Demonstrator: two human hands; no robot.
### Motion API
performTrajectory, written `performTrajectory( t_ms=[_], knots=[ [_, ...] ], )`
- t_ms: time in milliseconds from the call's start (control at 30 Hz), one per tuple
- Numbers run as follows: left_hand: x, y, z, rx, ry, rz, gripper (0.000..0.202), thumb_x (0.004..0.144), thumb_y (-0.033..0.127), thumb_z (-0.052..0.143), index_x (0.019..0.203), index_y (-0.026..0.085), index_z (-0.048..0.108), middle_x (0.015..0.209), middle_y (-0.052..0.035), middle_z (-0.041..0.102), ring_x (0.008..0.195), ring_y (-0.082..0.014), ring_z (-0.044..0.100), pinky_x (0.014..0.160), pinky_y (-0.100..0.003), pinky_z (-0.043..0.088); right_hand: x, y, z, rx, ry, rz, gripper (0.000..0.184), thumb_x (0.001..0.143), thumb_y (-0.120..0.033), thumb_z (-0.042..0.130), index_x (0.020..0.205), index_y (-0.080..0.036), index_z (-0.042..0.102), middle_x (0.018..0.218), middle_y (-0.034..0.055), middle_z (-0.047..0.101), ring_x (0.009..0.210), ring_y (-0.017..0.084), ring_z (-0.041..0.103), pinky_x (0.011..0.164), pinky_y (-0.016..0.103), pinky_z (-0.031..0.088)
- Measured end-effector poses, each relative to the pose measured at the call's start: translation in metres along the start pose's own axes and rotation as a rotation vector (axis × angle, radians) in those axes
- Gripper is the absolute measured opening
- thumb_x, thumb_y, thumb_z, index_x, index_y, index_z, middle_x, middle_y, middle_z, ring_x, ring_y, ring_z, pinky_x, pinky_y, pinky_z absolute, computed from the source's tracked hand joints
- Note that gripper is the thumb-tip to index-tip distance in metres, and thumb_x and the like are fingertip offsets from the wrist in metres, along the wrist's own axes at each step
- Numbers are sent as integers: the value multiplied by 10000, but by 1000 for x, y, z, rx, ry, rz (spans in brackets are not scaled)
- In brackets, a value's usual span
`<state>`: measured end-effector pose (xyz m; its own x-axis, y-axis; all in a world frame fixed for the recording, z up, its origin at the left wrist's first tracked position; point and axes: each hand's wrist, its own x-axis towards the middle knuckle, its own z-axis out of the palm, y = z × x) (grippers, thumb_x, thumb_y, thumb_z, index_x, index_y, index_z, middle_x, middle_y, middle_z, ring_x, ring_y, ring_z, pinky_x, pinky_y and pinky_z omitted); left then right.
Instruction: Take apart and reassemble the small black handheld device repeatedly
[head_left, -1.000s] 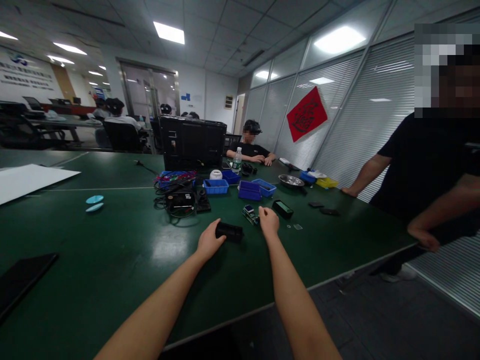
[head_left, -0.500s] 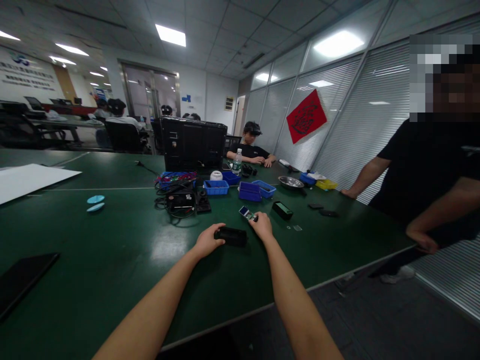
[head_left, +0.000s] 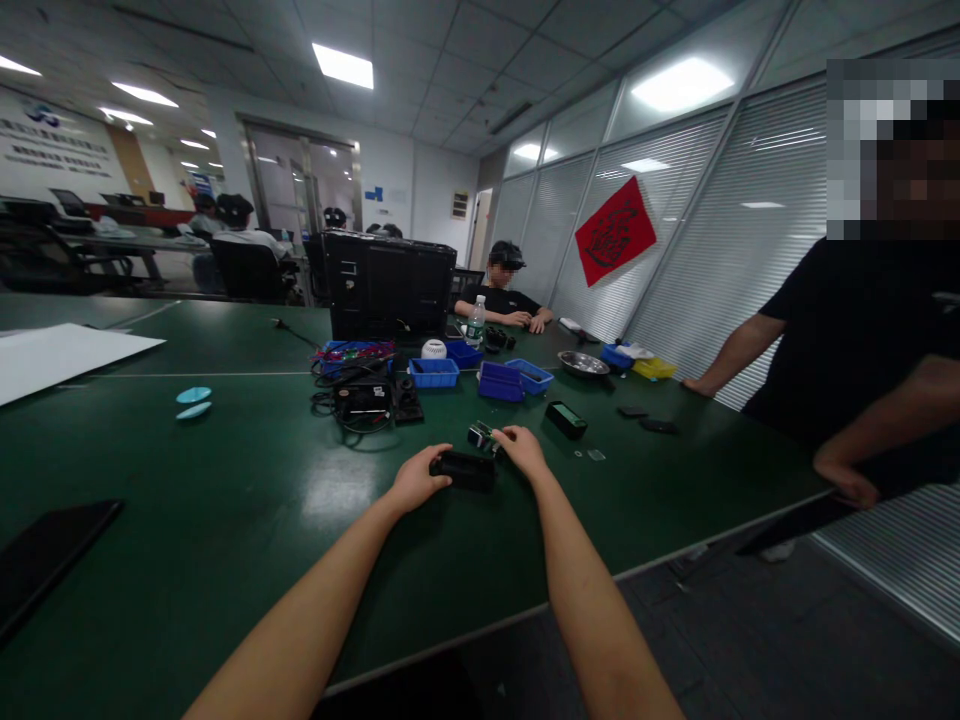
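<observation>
My left hand (head_left: 417,478) grips the left end of a black box-shaped casing (head_left: 465,469) that lies on the green table (head_left: 225,500). My right hand (head_left: 523,451) pinches a small circuit board part (head_left: 480,436) and holds it just above the casing's far edge. A second black casing (head_left: 566,419) with a greenish face sits on the table a little to the right of my right hand.
Blue trays (head_left: 499,381), a tangle of cables with a black device (head_left: 362,398), a metal bowl (head_left: 583,364) and a large black case (head_left: 390,287) stand farther back. A person in black (head_left: 855,340) leans on the table's right edge; another sits at the far end.
My right hand has brought the small circuit board part leftward and down, from beside the casing to just over it. My left hand has closed more firmly on the casing.
</observation>
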<state>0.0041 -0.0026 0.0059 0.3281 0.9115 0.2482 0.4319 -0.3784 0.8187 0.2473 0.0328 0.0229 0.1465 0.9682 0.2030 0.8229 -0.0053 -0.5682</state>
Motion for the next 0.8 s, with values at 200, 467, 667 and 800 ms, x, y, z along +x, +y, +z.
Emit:
performTrajectory(
  t_ms=[200,467,667,800],
  knots=[
    [1,0,0,19,-37,-21,602,602,147,638,1180,240,498,1098,-13,589,972,-162,554,893,-278,407,-4,-9,6,-37,17,-188,211,670,-319,632,823,-173,623,874,54,571,846,174,519,752,272,369],
    [1,-4,1,19,-38,-1,600,602,148,642,1177,242,498,1101,-13,587,978,-165,549,896,-279,405,-7,-7,1,214,-148,-217,442,588,-348,702,963,-174,547,870,13,550,784,135,507,709,257,397],
    [1,-4,1,-12,-39,-10,609,604,142,639,1187,243,494,1105,-14,590,974,-163,555,891,-277,410,-6,-6,-9,179,-269,-216,414,613,-297,687,983,-131,604,816,26,572,715,129,495,665,255,389],
    [1,-3,0,3,-37,-32,613,606,145,643,1192,247,494,1108,-10,598,981,-161,558,893,-271,409,-6,-5,-9,92,-240,-241,387,616,-252,680,981,-138,626,801,25,556,707,130,490,665,258,386]
  ],
)
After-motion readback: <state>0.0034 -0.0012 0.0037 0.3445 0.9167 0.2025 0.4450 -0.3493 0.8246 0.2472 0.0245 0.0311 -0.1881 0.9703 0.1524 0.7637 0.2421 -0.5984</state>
